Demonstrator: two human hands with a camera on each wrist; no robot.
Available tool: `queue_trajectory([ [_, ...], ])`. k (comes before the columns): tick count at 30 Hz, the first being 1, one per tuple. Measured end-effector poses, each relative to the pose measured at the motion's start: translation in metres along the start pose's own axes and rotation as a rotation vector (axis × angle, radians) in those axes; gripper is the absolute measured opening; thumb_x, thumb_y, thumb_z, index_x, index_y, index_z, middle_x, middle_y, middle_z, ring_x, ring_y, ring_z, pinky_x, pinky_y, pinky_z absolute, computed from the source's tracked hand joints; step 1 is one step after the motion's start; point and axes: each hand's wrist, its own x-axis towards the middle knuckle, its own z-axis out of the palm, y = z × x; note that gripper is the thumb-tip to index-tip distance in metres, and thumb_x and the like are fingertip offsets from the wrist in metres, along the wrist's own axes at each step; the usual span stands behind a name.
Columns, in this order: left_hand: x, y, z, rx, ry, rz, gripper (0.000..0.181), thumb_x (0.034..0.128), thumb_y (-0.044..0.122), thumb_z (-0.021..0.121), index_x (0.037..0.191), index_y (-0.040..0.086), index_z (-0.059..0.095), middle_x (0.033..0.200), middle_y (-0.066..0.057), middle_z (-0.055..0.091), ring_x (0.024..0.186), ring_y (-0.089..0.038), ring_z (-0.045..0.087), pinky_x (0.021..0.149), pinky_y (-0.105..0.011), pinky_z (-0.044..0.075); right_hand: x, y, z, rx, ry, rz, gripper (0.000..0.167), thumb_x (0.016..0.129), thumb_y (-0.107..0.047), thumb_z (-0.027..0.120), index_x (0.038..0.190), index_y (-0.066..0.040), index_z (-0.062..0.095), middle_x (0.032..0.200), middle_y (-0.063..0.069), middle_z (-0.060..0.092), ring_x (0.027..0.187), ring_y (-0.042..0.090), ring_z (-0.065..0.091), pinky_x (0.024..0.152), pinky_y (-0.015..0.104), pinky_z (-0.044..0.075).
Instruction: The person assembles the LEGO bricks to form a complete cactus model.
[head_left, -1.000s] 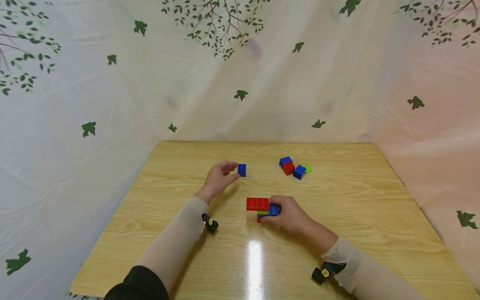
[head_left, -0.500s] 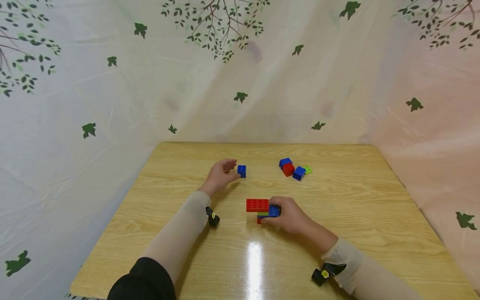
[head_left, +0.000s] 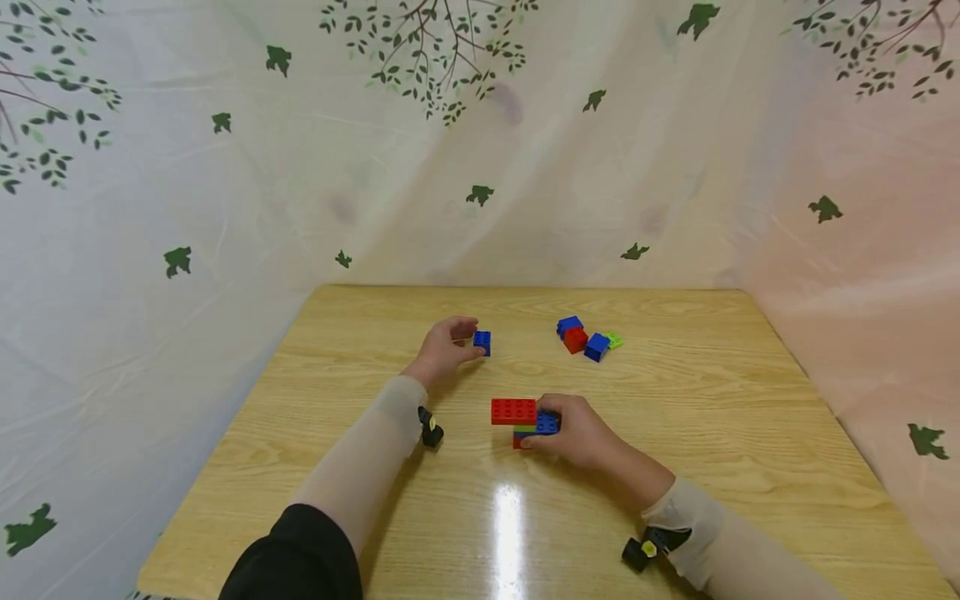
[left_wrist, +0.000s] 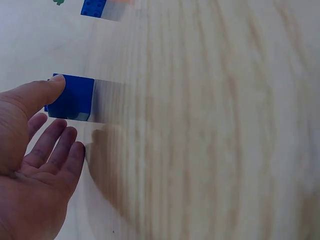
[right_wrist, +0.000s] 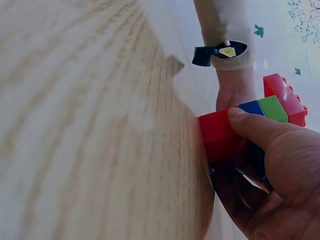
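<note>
A single blue brick (head_left: 483, 342) stands on the table beside my left hand (head_left: 442, 347). In the left wrist view, the thumb of my left hand (left_wrist: 37, 175) touches the blue brick (left_wrist: 77, 97), and the other fingers are spread loosely beneath it without closing round it. Nearer on the table, my right hand (head_left: 579, 427) grips a stack of bricks topped by a long red brick (head_left: 513, 411) that juts out to the left. From the right wrist view, my right hand (right_wrist: 295, 175) pinches the stack's red bottom brick (right_wrist: 217, 132), with blue and green layers above; its fingertips are partly hidden.
Loose bricks lie at the back of the wooden table (head_left: 675, 375), right of the single blue one: two blue bricks, a red brick (head_left: 576, 340) and a light green piece (head_left: 614, 340). Behind the table hangs a pale curtain (head_left: 420, 208) with leaf prints.
My left hand has shifted slightly right, bringing its thumb against the blue brick, after its fingers opened a little wider. My right hand and its stack have stayed in place.
</note>
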Motion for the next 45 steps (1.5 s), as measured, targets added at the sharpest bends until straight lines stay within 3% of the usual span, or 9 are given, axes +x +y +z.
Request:
queue_trajectory([
  [8,0.0063,-0.0054,0.0013,0.026,-0.009,-0.016,0.061,0.0893,0.012,0.086,0.144,0.004,0.06,0.139,-0.01,0.064,0.128,-0.029,0.06,0.109,-0.044,0.05,-0.0007,0.0002,-0.0004,-0.01,0.003,-0.006,0.037,0.08,-0.04,0.093,0.106,-0.022,0.073,0.095,-0.005,0.065,0.085,0.018,0.057,0.071,0.031,0.05],
  [27,0.0077,-0.0006,0.0074,0.136,0.005,-0.059,0.046,0.0895,0.011,0.085,0.132,0.008,0.068,0.13,-0.011,0.07,0.121,-0.029,0.065,0.108,-0.044,0.051,-0.0005,0.0031,0.0001,-0.002,0.011,-0.032,0.036,0.08,-0.039,0.093,0.104,-0.023,0.072,0.092,-0.005,0.064,0.081,0.017,0.058,0.068,0.03,0.05],
  [37,0.005,0.0016,0.0056,0.153,0.013,-0.058,0.042,0.0909,0.013,0.084,0.13,0.01,0.069,0.127,-0.01,0.071,0.119,-0.029,0.066,0.106,-0.046,0.052,-0.0009,0.0021,0.0007,0.003,0.011,-0.046,0.036,0.08,-0.038,0.093,0.104,-0.02,0.073,0.09,-0.005,0.063,0.078,0.016,0.056,0.066,0.028,0.049],
  [45,0.0,0.0013,0.0017,0.103,0.018,-0.058,0.041,0.0915,0.015,0.084,0.13,0.012,0.07,0.121,-0.006,0.072,0.113,-0.026,0.067,0.102,-0.043,0.055,-0.0015,0.0015,0.0004,0.004,0.009,-0.032,0.034,0.08,-0.038,0.093,0.103,-0.023,0.072,0.089,-0.004,0.062,0.079,0.016,0.056,0.065,0.028,0.048],
])
